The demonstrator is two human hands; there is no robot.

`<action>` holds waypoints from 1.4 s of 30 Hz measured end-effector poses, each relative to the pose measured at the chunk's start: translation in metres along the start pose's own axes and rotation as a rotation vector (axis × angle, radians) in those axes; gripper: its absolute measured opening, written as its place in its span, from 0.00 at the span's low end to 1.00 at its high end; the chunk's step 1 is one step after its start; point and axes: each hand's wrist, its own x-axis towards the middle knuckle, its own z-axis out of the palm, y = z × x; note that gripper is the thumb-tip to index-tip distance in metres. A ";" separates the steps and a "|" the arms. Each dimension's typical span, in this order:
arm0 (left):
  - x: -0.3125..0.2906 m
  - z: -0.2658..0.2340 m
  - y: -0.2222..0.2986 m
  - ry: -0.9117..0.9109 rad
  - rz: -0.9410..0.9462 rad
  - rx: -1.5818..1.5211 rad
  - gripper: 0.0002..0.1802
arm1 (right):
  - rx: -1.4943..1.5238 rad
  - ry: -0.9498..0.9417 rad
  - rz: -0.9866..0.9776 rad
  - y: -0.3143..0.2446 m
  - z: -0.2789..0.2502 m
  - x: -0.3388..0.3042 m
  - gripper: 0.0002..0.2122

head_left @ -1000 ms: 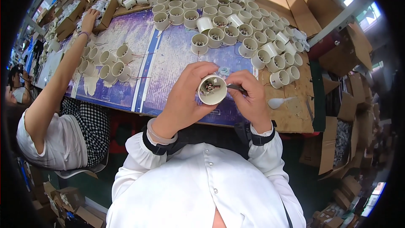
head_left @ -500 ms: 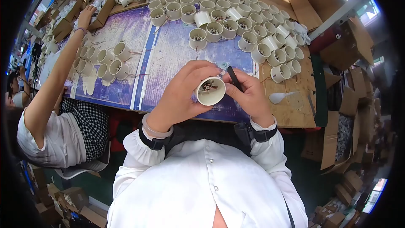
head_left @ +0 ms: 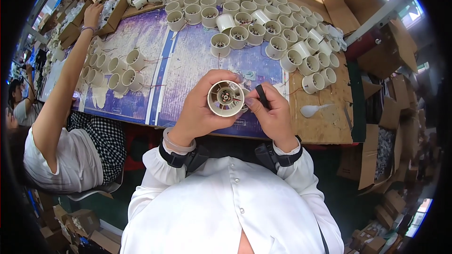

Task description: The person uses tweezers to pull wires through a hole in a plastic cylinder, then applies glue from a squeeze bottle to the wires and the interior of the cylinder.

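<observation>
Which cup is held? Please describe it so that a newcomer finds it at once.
Find the purple and white tabletop, near its front edge, mid-picture. There the left hand holds a round white cup, mouth facing the viewer, beside the right hand with a black object. Unlike the similar cups resting beyond, this one is gripped.

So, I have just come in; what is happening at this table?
The person's left hand holds a round, cream-white, plastic-looking cup, open end toward the camera. The right hand grips a slim black tool beside it. Beyond them, many similar cups crowd the worn purple-and-white tabletop. At left, a co-worker's hand is at an open brown cardboard box.
</observation>
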 end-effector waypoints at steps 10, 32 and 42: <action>-0.001 -0.003 0.000 0.053 -0.255 -0.204 0.34 | -0.019 -0.094 0.018 0.003 0.002 -0.003 0.06; 0.003 -0.009 -0.001 0.169 -0.423 -0.452 0.36 | 0.026 0.015 -0.064 -0.004 0.011 -0.012 0.04; 0.004 -0.015 -0.002 0.209 -0.438 -0.700 0.32 | -0.416 -0.026 -0.436 -0.010 0.003 -0.010 0.06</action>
